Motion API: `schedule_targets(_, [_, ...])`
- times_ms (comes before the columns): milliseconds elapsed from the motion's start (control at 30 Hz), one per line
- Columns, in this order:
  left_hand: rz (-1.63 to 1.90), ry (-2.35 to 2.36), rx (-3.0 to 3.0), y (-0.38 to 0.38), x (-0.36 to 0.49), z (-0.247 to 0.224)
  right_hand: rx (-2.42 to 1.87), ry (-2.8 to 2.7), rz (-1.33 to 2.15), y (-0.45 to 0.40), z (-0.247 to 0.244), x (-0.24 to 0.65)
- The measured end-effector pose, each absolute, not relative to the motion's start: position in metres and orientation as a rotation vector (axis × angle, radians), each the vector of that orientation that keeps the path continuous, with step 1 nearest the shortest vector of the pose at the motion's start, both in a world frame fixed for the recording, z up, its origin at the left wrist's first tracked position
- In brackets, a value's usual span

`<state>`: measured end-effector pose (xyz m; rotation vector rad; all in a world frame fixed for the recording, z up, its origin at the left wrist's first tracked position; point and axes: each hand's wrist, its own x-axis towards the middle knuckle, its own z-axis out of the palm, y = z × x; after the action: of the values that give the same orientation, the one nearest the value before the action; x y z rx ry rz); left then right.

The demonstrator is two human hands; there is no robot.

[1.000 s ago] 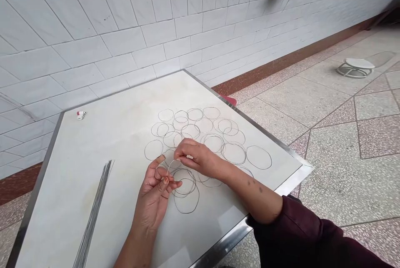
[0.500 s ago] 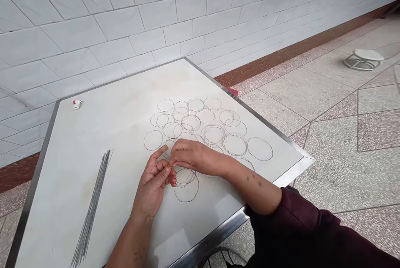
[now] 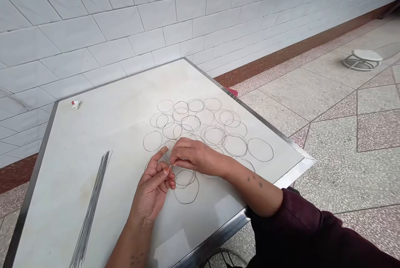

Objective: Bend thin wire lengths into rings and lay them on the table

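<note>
My big tabletop (image 3: 106, 126) holds a long bunch of straight wires (image 3: 93, 207). My left hand (image 3: 155, 186) and right hand (image 3: 197, 156) meet over some wire rings (image 3: 200, 123), both pinching one thin wire (image 3: 170, 167). I think it's light and springy, maybe slippery; I'd hold it near its ends.

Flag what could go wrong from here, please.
The left hand and right hand nearly hide the wire they pinch, so a slip might go unseen. The right forearm passes over overlapping rings; brushing them could shift several. The straight wires show no tie, so a bump from the left forearm might scatter them.
</note>
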<state>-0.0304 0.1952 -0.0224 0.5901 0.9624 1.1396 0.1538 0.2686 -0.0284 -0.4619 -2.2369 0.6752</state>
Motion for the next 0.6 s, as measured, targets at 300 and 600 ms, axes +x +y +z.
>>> schedule_targets(300, [1.132,0.958,0.595,0.1951,-0.0306,-0.0246,-0.482,-2.233,0.662,0.2692,-0.0294,0.1536])
schedule_targets(600, [1.08,0.942,0.7,0.1943,-0.0331,-0.0278,-0.441,-2.266,0.7,0.268,-0.0275,0.156])
